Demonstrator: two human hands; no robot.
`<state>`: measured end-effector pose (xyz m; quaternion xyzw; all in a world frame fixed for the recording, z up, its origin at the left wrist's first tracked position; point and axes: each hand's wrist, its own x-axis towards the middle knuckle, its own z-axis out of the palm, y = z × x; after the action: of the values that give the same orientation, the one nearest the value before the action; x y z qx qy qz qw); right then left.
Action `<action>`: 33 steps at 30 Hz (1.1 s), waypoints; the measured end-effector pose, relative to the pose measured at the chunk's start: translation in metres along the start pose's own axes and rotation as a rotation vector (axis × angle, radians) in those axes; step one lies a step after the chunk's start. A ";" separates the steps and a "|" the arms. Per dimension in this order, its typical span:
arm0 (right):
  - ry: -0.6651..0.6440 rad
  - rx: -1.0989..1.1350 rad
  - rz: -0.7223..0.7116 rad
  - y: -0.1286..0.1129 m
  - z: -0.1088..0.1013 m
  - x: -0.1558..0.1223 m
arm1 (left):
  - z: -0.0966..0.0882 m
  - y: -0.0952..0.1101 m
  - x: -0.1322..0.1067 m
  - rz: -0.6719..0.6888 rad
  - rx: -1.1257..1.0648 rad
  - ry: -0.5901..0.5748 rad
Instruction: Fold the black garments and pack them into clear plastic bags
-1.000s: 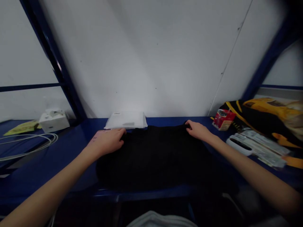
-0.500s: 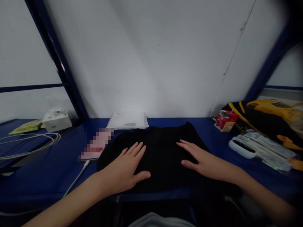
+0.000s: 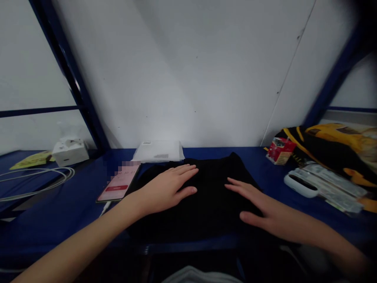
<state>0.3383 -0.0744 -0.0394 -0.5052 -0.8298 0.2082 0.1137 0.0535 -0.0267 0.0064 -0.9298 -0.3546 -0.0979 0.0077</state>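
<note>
A black garment [image 3: 206, 204] lies folded flat on the blue table [image 3: 59, 208] in front of me. My left hand [image 3: 167, 186] rests palm down on its left part, fingers stretched out toward the far edge. My right hand [image 3: 259, 204] lies flat on the garment's right side, fingers spread and pointing left and away. Neither hand holds anything.
A phone [image 3: 119, 186] with a pink screen and a cable lies left of the garment. A white packet [image 3: 159, 151] sits against the wall behind. At the right are a red box [image 3: 279, 150], a white packaged item [image 3: 318, 184] and a yellow-black bag [image 3: 338, 145]. A tissue box [image 3: 70, 151] and coiled cable [image 3: 35, 179] sit at the left.
Both hands left the garment's far corners and came down flat on its middle. Since then the left hand slid away from me and the right hand slid toward me and right.
</note>
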 end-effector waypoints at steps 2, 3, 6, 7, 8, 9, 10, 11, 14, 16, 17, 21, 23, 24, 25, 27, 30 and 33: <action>-0.059 -0.047 -0.005 0.000 0.009 -0.008 | 0.006 -0.009 0.012 0.015 0.015 -0.035; -0.078 -0.069 -0.002 0.000 0.013 -0.012 | 0.009 -0.014 0.018 0.011 0.023 -0.058; -0.099 -0.100 0.005 0.002 0.015 -0.021 | 0.018 -0.030 0.031 -0.024 0.024 -0.149; -0.110 -0.097 0.004 0.003 0.011 -0.023 | 0.019 -0.034 0.035 -0.044 0.016 -0.184; -0.128 -0.087 -0.001 0.003 0.005 -0.022 | 0.019 -0.038 0.038 -0.062 0.005 -0.212; -0.146 -0.071 -0.006 0.003 -0.002 -0.020 | 0.019 -0.041 0.041 -0.078 -0.007 -0.227; -0.161 -0.051 -0.009 0.004 -0.011 -0.016 | 0.018 -0.044 0.044 -0.087 -0.016 -0.225; -0.154 -0.027 -0.008 0.005 -0.020 -0.009 | 0.017 -0.047 0.048 -0.095 -0.019 -0.203; 0.002 0.029 0.054 0.015 -0.043 0.023 | 0.016 -0.058 0.061 -0.126 -0.006 -0.107; 0.152 -0.020 0.119 0.026 -0.053 0.049 | 0.019 -0.066 0.072 -0.156 -0.013 -0.069; 0.207 -0.057 0.143 0.033 -0.056 0.062 | 0.022 -0.071 0.077 -0.169 -0.025 -0.056; 0.261 -0.216 0.240 0.056 -0.059 0.104 | 0.034 -0.084 0.094 -0.214 -0.039 -0.062; 0.237 -0.289 0.287 0.066 -0.057 0.118 | 0.038 -0.087 0.098 -0.229 -0.043 -0.097; 0.227 -0.318 0.302 0.070 -0.055 0.123 | 0.040 -0.088 0.099 -0.235 -0.048 -0.110; 0.222 -0.340 0.313 0.074 -0.054 0.127 | 0.041 -0.089 0.100 -0.242 -0.053 -0.116; 0.228 -0.368 0.328 0.081 -0.051 0.132 | 0.043 -0.090 0.100 -0.265 -0.053 -0.116; 0.283 -0.356 0.335 0.089 -0.047 0.134 | 0.043 -0.093 0.098 -0.308 -0.037 -0.087; 0.356 -0.311 0.335 0.090 -0.043 0.132 | 0.045 -0.095 0.096 -0.346 -0.027 -0.053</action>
<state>0.3653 0.0889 -0.0452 -0.6751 -0.7237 0.0026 0.1428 0.0682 0.1113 -0.0247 -0.8573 -0.5080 -0.0782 -0.0312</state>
